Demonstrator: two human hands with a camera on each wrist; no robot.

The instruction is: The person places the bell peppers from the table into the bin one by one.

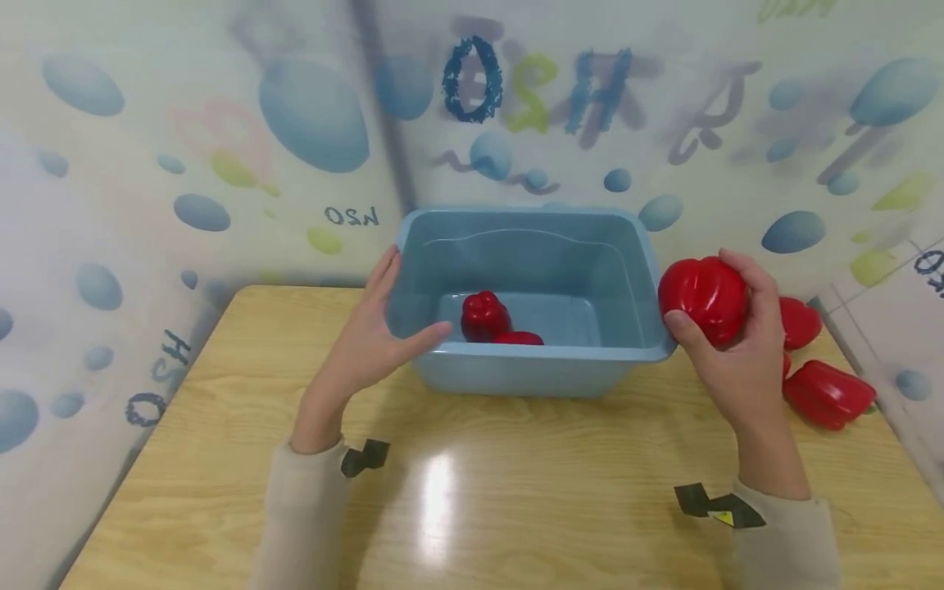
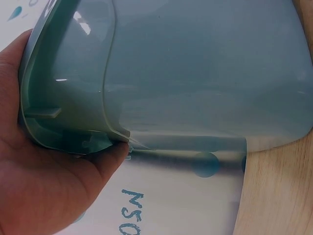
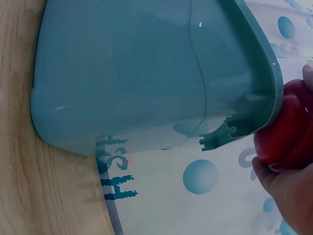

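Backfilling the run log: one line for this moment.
left hand: touches blue bin | right hand: grips red pepper | in bin: two red peppers visible

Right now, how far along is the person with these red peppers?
Apparently done: two red peppers show inside the blue bin. In hand: the right hand holds another pepper by the bin's right rim; the left hand touches the bin's left end. Perhaps remaining: at least two more peppers on the table, to the right.

Glossy pepper, smooth plastic bin, wood-grain table
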